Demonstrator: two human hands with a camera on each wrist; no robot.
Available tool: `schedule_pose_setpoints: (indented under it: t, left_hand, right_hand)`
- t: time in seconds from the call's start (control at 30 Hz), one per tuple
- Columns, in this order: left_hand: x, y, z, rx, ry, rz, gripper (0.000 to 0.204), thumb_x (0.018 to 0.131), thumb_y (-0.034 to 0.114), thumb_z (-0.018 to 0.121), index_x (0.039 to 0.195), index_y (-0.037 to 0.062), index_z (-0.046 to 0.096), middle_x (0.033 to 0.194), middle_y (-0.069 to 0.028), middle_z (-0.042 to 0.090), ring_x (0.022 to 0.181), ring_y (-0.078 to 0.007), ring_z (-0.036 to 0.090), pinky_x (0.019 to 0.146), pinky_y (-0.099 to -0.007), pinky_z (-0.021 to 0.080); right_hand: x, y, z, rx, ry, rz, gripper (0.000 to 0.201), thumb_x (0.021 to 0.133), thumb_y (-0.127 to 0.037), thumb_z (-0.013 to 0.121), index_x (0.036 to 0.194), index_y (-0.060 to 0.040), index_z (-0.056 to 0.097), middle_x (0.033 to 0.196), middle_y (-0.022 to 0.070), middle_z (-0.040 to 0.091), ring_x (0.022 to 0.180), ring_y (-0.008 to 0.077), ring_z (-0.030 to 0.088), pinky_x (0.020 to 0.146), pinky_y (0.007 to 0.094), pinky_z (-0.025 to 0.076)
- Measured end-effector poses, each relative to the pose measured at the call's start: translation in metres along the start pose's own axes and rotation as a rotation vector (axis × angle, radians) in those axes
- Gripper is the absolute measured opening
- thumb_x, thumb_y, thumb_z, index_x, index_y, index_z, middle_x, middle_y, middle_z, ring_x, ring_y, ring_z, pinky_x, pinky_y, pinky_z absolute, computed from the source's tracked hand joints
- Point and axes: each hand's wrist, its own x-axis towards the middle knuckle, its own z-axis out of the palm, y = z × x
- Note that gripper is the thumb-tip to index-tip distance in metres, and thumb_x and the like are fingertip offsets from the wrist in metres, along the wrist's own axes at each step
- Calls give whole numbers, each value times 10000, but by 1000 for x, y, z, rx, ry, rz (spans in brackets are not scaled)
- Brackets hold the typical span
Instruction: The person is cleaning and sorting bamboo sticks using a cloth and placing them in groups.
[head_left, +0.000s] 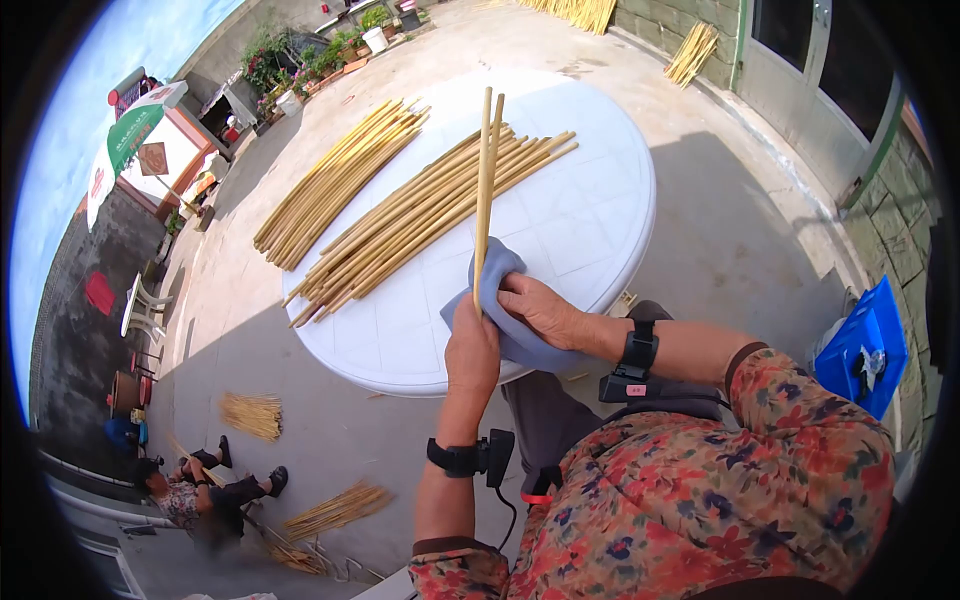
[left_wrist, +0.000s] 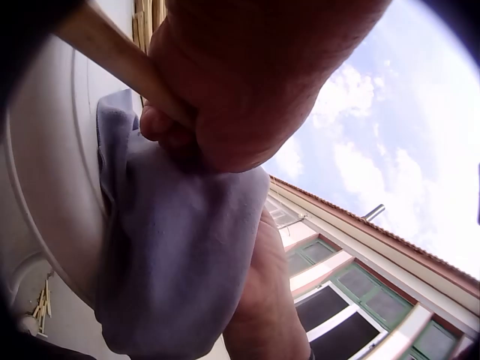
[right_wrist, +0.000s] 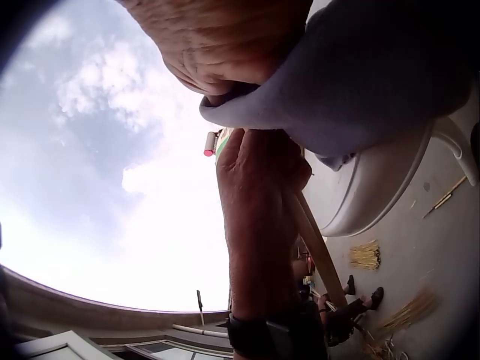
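Observation:
My left hand (head_left: 472,350) grips two long tan sticks (head_left: 486,190) low down; their upper parts stand up over the table in the head view. A grey-blue cloth (head_left: 530,335) bunches beside the left hand and against the sticks. My right hand (head_left: 545,312) holds this cloth, its fingers pressed into a fold close to the sticks. From the left wrist view, the cloth (left_wrist: 176,255) hangs in front of the right forearm, and a stick (left_wrist: 124,64) runs into the left fist. The right fingertips are partly hidden by cloth.
Two rows of similar sticks (head_left: 430,220) lie on the white round table (head_left: 580,220). More stick bundles (head_left: 335,510) are on the ground, where another person (head_left: 190,490) sits at lower left. A blue container (head_left: 870,345) stands at the right.

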Motion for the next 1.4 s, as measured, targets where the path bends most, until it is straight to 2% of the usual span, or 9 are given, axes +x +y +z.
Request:
schedule_pose_setpoints:
  t: [0.47,0.57,0.63,0.67,0.8,1.1,1.17,1.3,1.4]
  left_hand:
    - [-14,8,10,236,-107,56,500,843,48,427,1308,8,246,1082,-192,464,915,-375,529,695,-425,462]
    - [-15,0,6,138,23,71,465,840,16,418,1287,10,288,1062,-195,467,915,-371,527,682,-417,455]
    - [-6,-14,5,6,150,266,376,860,24,401,1232,3,354,1049,-173,467,814,-279,554,630,-360,455]
    - [-2,-15,6,-185,99,60,229,882,48,394,1101,-6,428,873,-126,518,629,-155,523,528,-281,425]
    - [4,-5,-11,-450,37,-152,100,903,111,419,902,13,439,510,-13,444,402,-82,404,378,-217,336]
    - [3,10,-4,-437,-183,-314,149,894,134,428,817,10,457,518,-53,488,389,-118,479,362,-249,356]
    - [2,16,-1,-384,-159,-295,151,889,134,432,816,4,455,531,-61,491,399,-120,477,374,-265,363]
    - [4,6,21,-196,12,-90,167,879,143,443,809,-9,453,579,-82,505,447,-124,473,418,-296,377]
    - [2,16,19,-195,-55,-125,156,895,137,424,821,0,427,605,-79,513,485,-125,471,438,-289,381]
  right_hand:
    - [17,-2,-3,203,135,-103,354,889,-370,479,1039,-50,463,905,35,523,843,118,511,819,252,424]
    - [16,-21,4,291,47,-80,359,905,-350,447,1088,-41,458,962,51,539,867,128,521,828,277,438]
    - [11,-27,15,522,13,-100,390,908,-341,429,1146,-33,425,1015,73,540,908,144,513,813,278,437]
    - [11,-22,11,529,-18,-75,390,908,-341,429,1146,-33,425,1015,73,540,908,144,513,813,278,437]
    - [8,-4,-6,497,19,-28,320,918,-272,411,1134,-40,453,1011,83,563,911,183,555,800,329,471]
    - [5,5,-8,416,-226,53,224,918,-250,418,1007,-57,490,866,84,575,793,172,589,654,279,515]
    - [15,8,-2,349,34,-23,205,915,-229,422,984,-47,486,844,70,562,769,141,568,658,259,496]
    - [12,-4,9,284,245,-209,209,911,-214,420,972,-28,492,821,59,548,749,116,535,674,243,475]
    - [17,-7,2,225,346,-263,208,901,-202,432,925,-8,503,801,64,542,738,115,518,680,247,462]
